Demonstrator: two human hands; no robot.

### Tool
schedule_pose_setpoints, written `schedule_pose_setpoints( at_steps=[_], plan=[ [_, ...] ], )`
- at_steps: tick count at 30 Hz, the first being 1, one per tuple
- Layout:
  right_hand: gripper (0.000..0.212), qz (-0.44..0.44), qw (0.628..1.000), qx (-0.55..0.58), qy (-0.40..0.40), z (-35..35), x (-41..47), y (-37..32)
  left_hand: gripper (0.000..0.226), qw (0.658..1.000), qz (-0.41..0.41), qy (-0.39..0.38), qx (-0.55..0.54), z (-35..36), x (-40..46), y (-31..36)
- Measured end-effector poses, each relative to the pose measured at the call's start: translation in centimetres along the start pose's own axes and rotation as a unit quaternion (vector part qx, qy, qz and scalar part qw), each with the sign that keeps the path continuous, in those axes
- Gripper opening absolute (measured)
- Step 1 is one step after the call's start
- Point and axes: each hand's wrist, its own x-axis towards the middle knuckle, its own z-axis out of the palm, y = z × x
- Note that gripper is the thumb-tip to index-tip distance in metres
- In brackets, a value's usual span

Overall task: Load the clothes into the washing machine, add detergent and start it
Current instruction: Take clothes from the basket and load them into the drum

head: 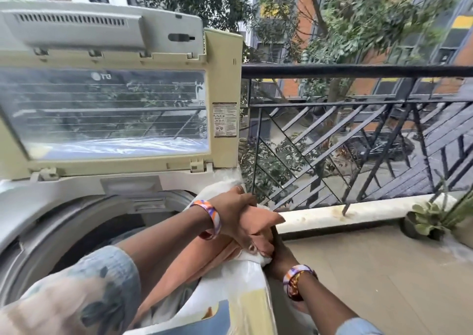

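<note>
- I see the washer (64,206) with its lid (107,109) raised and the drum (84,234) open — so the opening step is done.
- Loading is under way, by my reading: an orange cloth (217,260) runs from the right rim of the washer down toward the drum, and pale fabric lies bunched at the bottom edge of the view.
- My left hand (235,206) reaches across to the right rim, its fingers (256,247) clenched on the orange cloth and on a white plastic cover (245,270) draped over the rim.
- My right hand (279,258) sits just below the left, at the washer's outer side; most of it is hidden by the cover and the left hand, so I cannot tell whether it grips anything.
- Left to do, as I judge it: get the cloth fully into the drum, add detergent, shut the lid, start the cycle.
- No detergent is in view, and the control panel is not visible — both may lie outside the frame.
- How full the drum is I cannot make out; my left sleeve (76,291) blocks much of it.
- A railing (358,104) stands just beside the washer.
</note>
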Motion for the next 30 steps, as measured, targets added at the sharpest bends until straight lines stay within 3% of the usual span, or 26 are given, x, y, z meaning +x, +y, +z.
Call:
schedule_pose_setpoints(
  at_steps=[2,6,8,11,15,18,20,22,26,28,30],
  plan=[
    [0.068,0.025,0.999,-0.027,0.002,-0.2,0.0,-0.1,0.082,1.0,0.001,0.008,-0.002,0.1,0.0,0.0],
    [0.059,0.051,0.998,0.037,0.023,-1.0,-1.3,-0.4,0.078,1.0,0.0,0.024,-0.015,0.5,-0.7,0.1],
    [0.05,0.05,0.994,0.057,0.073,-2.1,-2.8,-1.0,0.072,0.998,0.004,0.048,-0.033,0.8,-1.8,0.2],
    [0.018,0.009,0.976,0.106,0.189,-4.4,-4.6,-2.8,0.067,0.994,0.008,0.079,-0.074,0.7,-3.8,-0.3],
    [0.021,-0.07,0.93,0.099,0.346,-8.0,-7.3,-8.1,0.072,0.987,0.006,0.102,-0.127,-1.8,-7.0,-1.4],
    [0.031,-0.139,0.887,0.129,0.421,-10.0,-9.9,-14.3,0.105,0.983,0.028,0.107,-0.144,-6.5,-10.1,-0.7],
    [0.022,-0.217,0.86,0.137,0.44,-10.9,-11.4,-18.1,0.136,0.948,0.087,0.22,-0.215,-9.9,-11.9,0.8],
    [0.019,-0.289,0.844,0.167,0.42,-11.7,-13.0,-21.6,0.146,0.919,0.159,0.309,-0.186,-12.2,-12.8,1.7],
    [0.027,-0.37,0.814,0.181,0.409,-12.7,-15.4,-25.6,0.106,0.918,0.164,0.339,-0.124,-14.4,-14.0,1.4],
    [0.034,-0.404,0.802,0.171,0.405,-12.5,-15.8,-26.1,0.083,0.898,0.146,0.403,-0.099,-15.1,-14.6,0.7],
    [0.055,-0.42,0.818,0.21,0.331,-11.6,-16.0,-25.4,0.075,0.872,0.131,0.455,-0.121,-15.8,-14.7,-0.2]
  ],
)
